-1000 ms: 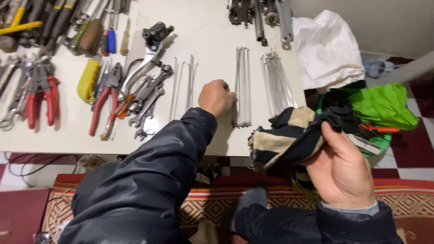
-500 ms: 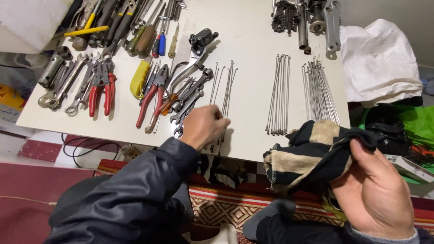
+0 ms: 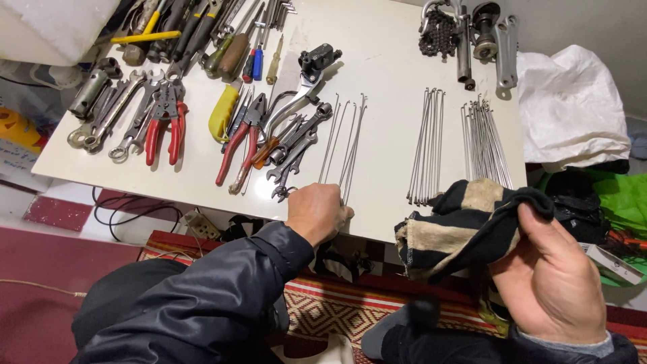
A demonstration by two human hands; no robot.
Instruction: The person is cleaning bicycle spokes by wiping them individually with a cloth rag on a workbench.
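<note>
- Left hand [image 3: 317,212]: rests at the near edge of the white table [image 3: 391,61], knuckles up. Fingers curled narrow over the near ends of a small fan of thin metal spokes [image 3: 344,145]; whether they pinch one spoke or only press on the ends, I cannot tell.
- Those spokes run away from the fingertips toward the far side of the table, bent ends farthest from the hand.
- Right hand [image 3: 549,269]: held off the table, nearer the body. Fingers closed around a black-and-tan rag [image 3: 465,226], thumb on top, cloth bunched and hanging off the palm to the left.
- Beyond the rag: a second spoke bundle [image 3: 424,145], near ends just past the cloth; a third, thicker spoke bundle [image 3: 485,141] lies beside it, farther right.
- Just left of the left-hand fingers: wrenches [image 3: 296,145], red-handled pliers [image 3: 239,152], a brake lever [image 3: 303,84]. Farther left, red-handled cutters [image 3: 165,125] and more wrenches.
- Far side: a chain [image 3: 438,34] and crank arms [image 3: 502,44]. White bag [image 3: 573,108] off the table's right edge.
- Judgement on progress: three groups of spokes laid out in order, the left group the smallest. Work looks partly done; no spoke is in the rag at this moment.
</note>
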